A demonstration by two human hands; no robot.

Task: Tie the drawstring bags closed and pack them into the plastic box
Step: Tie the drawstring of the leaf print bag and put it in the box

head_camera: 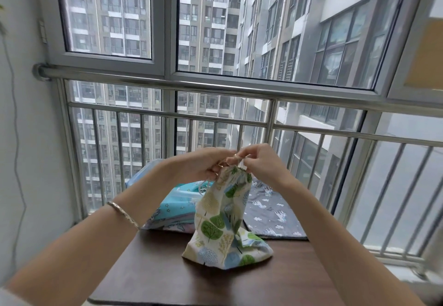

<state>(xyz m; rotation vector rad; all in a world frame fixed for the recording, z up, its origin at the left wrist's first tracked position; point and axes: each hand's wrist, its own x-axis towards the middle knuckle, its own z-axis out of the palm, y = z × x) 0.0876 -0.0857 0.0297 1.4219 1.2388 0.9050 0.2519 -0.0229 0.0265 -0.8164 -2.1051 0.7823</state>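
Left hand (203,161) and right hand (259,161) pinch the cord — tree-print bag (223,224) upright.

Dark wooden table (148,269) before a steel railing (215,87), windows (275,25) facing high-rises.

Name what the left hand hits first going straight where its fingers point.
Most likely the right hand, whose fingers face it just above the tree-print bag; depth is hard to judge.

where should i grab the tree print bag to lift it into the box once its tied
Take the tree-print bag by its gathered neck, from above. It stands upright on the table with a wide slumped base, and the top is cinched narrow where the left hand and right hand pinch the drawstring, so a grip should close round it.
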